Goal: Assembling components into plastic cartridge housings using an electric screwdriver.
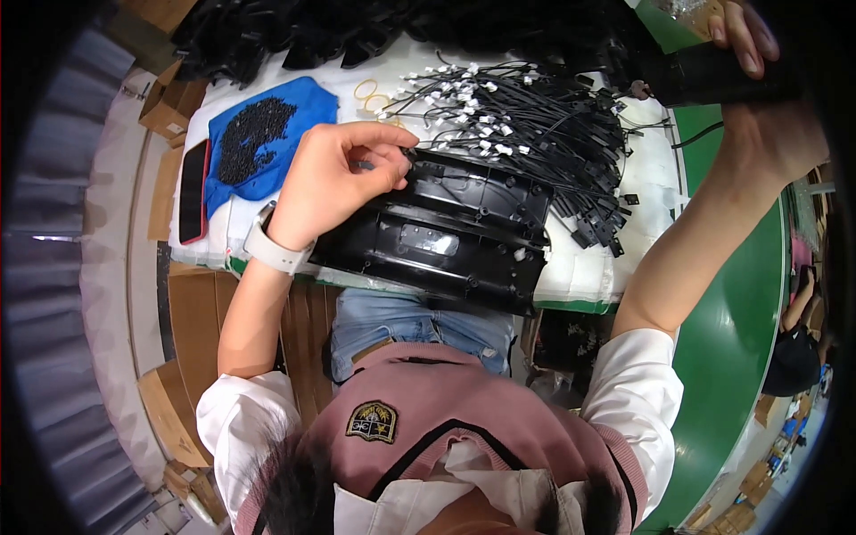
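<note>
On the white-covered table lie two long black plastic shells with ribs and small posts, a far one point(481, 189) and a near one point(383, 241). My left hand point(334, 174), with a white watch on its wrist, pinches at the left end of the far shell. Something small and black shows at its fingertips, too small to name. At the upper right, my raised right hand point(744, 40) is closed around a dark block-like piece point(704, 76). Its kind is unclear in the shade. Just beyond the shells spreads a heap of black cables point(562, 134) with white connectors.
A blue cloth point(312, 98) at the left carries a pile of small black parts point(250, 134). Beside it lies a red-edged phone point(193, 192). Yellowish rings point(366, 89) rest near the cables. Black pieces point(357, 36) are heaped along the far edge. Cardboard boxes point(192, 312) stand left.
</note>
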Demonstrator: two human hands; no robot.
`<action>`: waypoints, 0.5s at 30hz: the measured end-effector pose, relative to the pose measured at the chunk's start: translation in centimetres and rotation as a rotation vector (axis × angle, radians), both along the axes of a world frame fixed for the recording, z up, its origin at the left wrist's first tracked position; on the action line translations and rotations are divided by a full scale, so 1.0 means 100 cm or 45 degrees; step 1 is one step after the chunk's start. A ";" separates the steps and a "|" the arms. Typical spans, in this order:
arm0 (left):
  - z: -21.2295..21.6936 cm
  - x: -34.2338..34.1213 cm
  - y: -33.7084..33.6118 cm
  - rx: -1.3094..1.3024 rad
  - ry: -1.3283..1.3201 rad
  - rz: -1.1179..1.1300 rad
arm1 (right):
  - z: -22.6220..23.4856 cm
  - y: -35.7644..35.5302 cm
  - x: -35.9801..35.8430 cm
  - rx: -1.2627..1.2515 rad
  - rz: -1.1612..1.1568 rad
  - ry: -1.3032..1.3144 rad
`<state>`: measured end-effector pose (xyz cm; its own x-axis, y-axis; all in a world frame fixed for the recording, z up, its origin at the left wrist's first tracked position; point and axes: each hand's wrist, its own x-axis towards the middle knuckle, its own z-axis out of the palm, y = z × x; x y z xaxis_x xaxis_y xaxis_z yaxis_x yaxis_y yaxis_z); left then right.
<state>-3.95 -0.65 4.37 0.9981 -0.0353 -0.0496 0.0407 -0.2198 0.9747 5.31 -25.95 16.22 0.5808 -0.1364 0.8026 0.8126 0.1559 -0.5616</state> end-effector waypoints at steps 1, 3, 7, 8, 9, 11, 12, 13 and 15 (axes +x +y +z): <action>-0.004 -0.005 0.001 0.189 -0.102 0.057 | 0.000 0.004 -0.001 0.002 0.025 0.031; -0.008 -0.017 0.000 0.498 -0.323 0.151 | 0.001 0.013 -0.004 0.004 0.074 0.097; -0.007 -0.038 -0.002 0.608 -0.544 -0.141 | -0.001 0.024 -0.016 -0.002 0.180 0.209; -0.006 -0.041 -0.002 0.677 -0.578 -0.274 | -0.003 0.029 -0.022 -0.006 0.254 0.252; -0.012 -0.042 -0.002 0.740 -0.654 -0.317 | -0.005 0.035 -0.028 -0.010 0.327 0.294; -0.021 -0.037 -0.007 0.791 -0.732 -0.356 | -0.010 0.046 -0.042 -0.020 0.466 0.377; -0.024 -0.034 -0.009 0.870 -0.753 -0.395 | -0.012 0.051 -0.049 -0.025 0.535 0.419; -0.026 -0.030 -0.011 0.951 -0.775 -0.432 | -0.015 0.056 -0.055 -0.028 0.604 0.459; -0.035 -0.023 -0.011 0.961 -0.790 -0.469 | -0.021 0.063 -0.063 -0.034 0.741 0.538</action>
<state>-6.28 -1.77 0.88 0.7897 -0.5156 0.3324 -0.6133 -0.6777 0.4058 -1.02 -19.62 14.14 0.8149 0.3064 0.4920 0.3143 0.4795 -0.8193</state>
